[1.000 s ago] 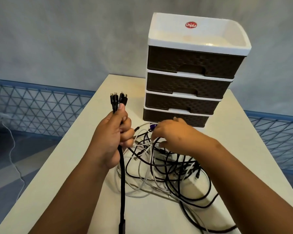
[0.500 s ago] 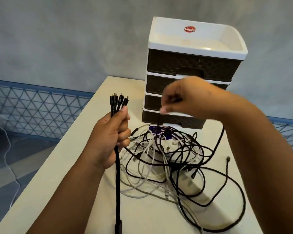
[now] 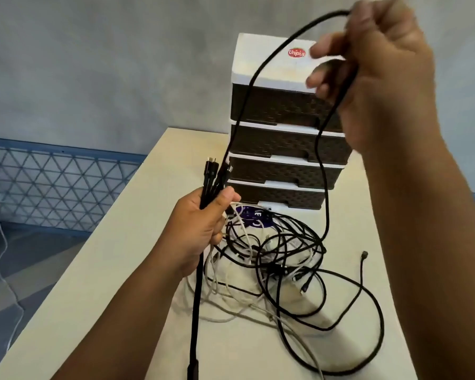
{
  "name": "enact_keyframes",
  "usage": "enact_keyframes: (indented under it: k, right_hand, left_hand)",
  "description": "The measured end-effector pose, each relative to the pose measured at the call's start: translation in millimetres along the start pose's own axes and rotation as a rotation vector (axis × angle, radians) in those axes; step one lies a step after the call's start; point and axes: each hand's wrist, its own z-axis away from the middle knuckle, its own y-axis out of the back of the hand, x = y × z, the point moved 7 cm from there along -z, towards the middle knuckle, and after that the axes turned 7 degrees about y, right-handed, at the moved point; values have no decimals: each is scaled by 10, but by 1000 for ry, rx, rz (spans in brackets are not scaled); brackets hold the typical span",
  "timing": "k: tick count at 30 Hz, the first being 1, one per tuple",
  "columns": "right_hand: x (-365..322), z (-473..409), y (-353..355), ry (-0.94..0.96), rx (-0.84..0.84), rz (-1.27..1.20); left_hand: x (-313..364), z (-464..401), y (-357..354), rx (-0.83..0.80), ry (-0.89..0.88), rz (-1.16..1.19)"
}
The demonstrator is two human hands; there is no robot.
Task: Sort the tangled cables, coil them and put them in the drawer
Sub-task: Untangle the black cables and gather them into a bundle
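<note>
A tangle of black and white cables (image 3: 274, 259) lies on the cream table (image 3: 115, 270) in front of a drawer unit (image 3: 283, 149) with several closed brown drawers. My left hand (image 3: 198, 231) grips a bundle of black cable ends (image 3: 211, 176), plugs pointing up, with a thick black cable hanging down from the fist. My right hand (image 3: 379, 69) is raised high in front of the unit's top, shut on a loop of a thin black cable (image 3: 247, 100). One strand runs down toward my left hand, the other into the pile.
A purple and white round item (image 3: 255, 218) lies under the tangle near the bottom drawer. A loose black plug end (image 3: 364, 254) rests on the table at right. Beyond the table's left edge are a blue mesh fence (image 3: 52, 182) and a white cord on the floor.
My right hand rose from the pile to above the drawer unit, drawing a thin black cable up with it. The left hand stayed put with its bundle.
</note>
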Motion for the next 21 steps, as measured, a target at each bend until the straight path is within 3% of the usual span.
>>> enact_keyframes:
  k: [3,8,14,18,21]
  right_hand:
    - [131,19,254,-144,54,3]
    - [668,458,708,-458,20,488]
    - [831,984,838,-707,-82,514]
    - [731,1067,618,-683,-234,618]
    - [486,1100,455,-422,-269,890]
  left_hand:
    - [-13,17,0,-9,-2,88]
    - [78,51,37,-93,17,264]
    - [156,186,-17,-228,110,243]
    - [191,261,-97,-366,164,177]
    - [194,367,-176,-487,217,98]
